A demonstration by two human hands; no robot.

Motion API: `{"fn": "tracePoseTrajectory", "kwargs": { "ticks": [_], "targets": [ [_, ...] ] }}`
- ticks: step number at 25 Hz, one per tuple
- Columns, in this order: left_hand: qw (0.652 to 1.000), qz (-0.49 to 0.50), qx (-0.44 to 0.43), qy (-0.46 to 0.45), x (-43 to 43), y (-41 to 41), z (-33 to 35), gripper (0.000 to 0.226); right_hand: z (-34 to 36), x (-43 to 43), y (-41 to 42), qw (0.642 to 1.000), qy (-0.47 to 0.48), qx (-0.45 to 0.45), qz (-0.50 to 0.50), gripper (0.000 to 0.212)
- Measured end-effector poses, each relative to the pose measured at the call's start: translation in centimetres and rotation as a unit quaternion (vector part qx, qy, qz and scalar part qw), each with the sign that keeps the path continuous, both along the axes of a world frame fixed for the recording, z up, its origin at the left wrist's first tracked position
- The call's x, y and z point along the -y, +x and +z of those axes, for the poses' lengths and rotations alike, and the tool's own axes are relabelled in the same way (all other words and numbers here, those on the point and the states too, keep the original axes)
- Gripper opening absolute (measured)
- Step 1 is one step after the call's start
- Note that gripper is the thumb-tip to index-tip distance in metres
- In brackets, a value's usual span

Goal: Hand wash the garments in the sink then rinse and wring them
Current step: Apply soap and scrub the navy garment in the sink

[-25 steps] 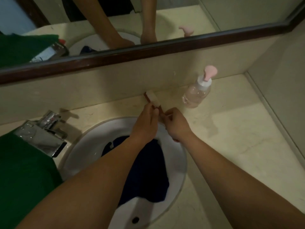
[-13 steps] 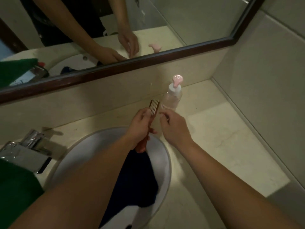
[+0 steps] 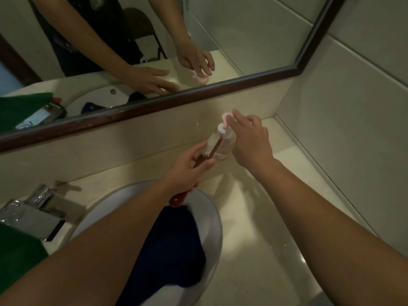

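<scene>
Right hand [image 3: 250, 142]: half a second ago it was free beside the brush; now your fingers are spread over the pink pump of the soap bottle [image 3: 226, 141].
Left hand [image 3: 187, 171]: still wrapped around the red-handled brush [image 3: 209, 146], bristles raised beside the nozzle.
Garment [image 3: 174, 246]: dark blue, lying in the sink [image 3: 215, 217], unscrubbed.
Meaning: you are probably about to soap the bristles.
Worktop [image 3: 254, 217]: wet near the basin.

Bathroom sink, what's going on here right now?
A person is getting ready to scrub laundry. The left hand grips a red-handled scrub brush, bristles up, held against the pump bottle at the back of the counter. The right hand is at the bottle, fingers on its pink pump head. A dark blue garment lies in the white sink; the faucet sits to the left. No scrubbing has started.
</scene>
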State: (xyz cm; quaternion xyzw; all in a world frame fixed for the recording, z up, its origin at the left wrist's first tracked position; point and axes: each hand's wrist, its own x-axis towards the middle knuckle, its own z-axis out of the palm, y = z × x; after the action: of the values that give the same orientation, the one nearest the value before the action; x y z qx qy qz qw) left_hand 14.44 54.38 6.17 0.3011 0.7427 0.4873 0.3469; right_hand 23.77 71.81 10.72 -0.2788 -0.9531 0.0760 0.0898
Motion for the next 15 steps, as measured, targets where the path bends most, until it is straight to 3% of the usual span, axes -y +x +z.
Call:
{"fn": "tracePoseTrajectory", "kwargs": {
  "ticks": [4,8,15],
  "targets": [
    [1.000,-0.007,-0.002,0.000,0.1,0.2,0.0,0.065,0.4,0.0,-0.4,1.000,0.019,-0.009,0.011,0.041],
    [1.000,-0.003,-0.004,0.005,0.1,0.3,0.1,0.063,0.9,0.5,-0.6,0.999,-0.031,-0.030,-0.008,0.032],
    [1.000,-0.001,0.004,0.025,0.2,0.2,0.1,0.060,0.7,0.1,-0.5,0.990,-0.117,-0.057,-0.058,0.038]
  ]
}}
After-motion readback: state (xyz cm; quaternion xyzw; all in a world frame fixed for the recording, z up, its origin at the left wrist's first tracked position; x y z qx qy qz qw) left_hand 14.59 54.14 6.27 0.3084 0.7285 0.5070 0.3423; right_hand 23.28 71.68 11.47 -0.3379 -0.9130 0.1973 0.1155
